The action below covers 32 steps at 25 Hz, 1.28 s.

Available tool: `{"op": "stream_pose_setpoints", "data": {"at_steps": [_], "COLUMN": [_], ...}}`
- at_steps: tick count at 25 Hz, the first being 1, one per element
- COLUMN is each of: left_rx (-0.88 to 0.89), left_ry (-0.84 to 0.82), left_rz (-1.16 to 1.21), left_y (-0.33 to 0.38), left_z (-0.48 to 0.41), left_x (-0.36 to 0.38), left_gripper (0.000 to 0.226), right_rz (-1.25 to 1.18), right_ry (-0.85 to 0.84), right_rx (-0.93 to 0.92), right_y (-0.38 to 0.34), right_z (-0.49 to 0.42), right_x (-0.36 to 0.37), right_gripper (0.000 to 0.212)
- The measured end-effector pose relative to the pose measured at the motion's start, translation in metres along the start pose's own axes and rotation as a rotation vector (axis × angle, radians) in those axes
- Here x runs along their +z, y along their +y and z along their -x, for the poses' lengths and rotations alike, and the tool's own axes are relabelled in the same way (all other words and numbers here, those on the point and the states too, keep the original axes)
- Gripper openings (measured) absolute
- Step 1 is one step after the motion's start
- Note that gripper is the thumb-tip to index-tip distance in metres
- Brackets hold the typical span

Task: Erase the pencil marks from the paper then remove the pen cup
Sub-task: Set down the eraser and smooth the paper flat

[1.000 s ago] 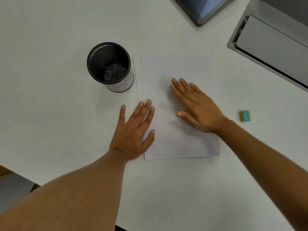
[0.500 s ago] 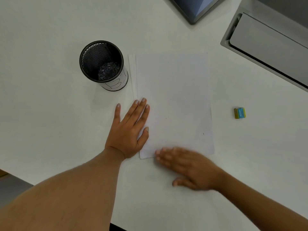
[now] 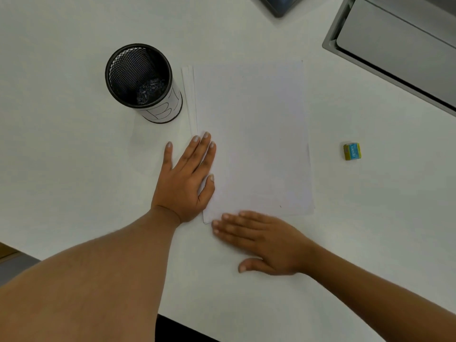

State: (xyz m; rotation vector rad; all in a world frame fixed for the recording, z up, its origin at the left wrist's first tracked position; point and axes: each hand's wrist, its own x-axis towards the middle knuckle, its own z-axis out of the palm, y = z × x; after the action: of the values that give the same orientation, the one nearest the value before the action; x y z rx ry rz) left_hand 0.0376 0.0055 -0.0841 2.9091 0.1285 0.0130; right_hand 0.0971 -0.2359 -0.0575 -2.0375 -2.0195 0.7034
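A white sheet of paper (image 3: pixel 256 134) lies on the white table, on top of a few more sheets whose edges stick out at its left. A black mesh pen cup (image 3: pixel 143 82) stands upright just left of the paper; dark scraps lie in its bottom. My left hand (image 3: pixel 185 178) lies flat, fingers spread, pressing the paper's left edge. My right hand (image 3: pixel 264 240) is flat on the table just below the paper's bottom edge, its fingertips at the lower left corner. A small eraser (image 3: pixel 352 151) in a blue and yellow sleeve lies to the right of the paper.
A grey recessed tray or device (image 3: pixel 394 50) fills the top right corner. The corner of a dark screen (image 3: pixel 278 3) shows at the top edge. The table's front edge (image 3: pixel 187 322) runs below my arms.
My right hand has swept from the middle of the paper down off its bottom edge and now rests there. My left hand has stayed on the left edge.
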Motion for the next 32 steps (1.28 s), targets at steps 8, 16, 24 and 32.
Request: {"op": "stream_pose_setpoints", "data": {"at_steps": [8, 16, 24, 32], "left_rx": [-0.006, -0.001, -0.017, -0.031], "left_ry": [0.021, 0.027, 0.031, 0.007], "left_rz": [0.016, 0.038, 0.065, 0.097], "left_y": [0.0, -0.001, 0.0, 0.002], "left_z": [0.0, 0.0, 0.0, 0.001], "left_x": [0.001, 0.002, 0.001, -0.001], "left_gripper": [0.061, 0.061, 0.061, 0.059], "right_rz": [-0.095, -0.191, -0.033, -0.253], "right_ry": [0.323, 0.156, 0.246, 0.342], "right_rx": [0.608, 0.146, 0.531, 0.56], "right_y": [0.058, -0.018, 0.029, 0.013], "right_z": [-0.015, 0.0, -0.013, -0.007], "right_x": [-0.029, 0.004, -0.01, -0.022], "right_gripper": [0.072, 0.062, 0.078, 0.07]}}
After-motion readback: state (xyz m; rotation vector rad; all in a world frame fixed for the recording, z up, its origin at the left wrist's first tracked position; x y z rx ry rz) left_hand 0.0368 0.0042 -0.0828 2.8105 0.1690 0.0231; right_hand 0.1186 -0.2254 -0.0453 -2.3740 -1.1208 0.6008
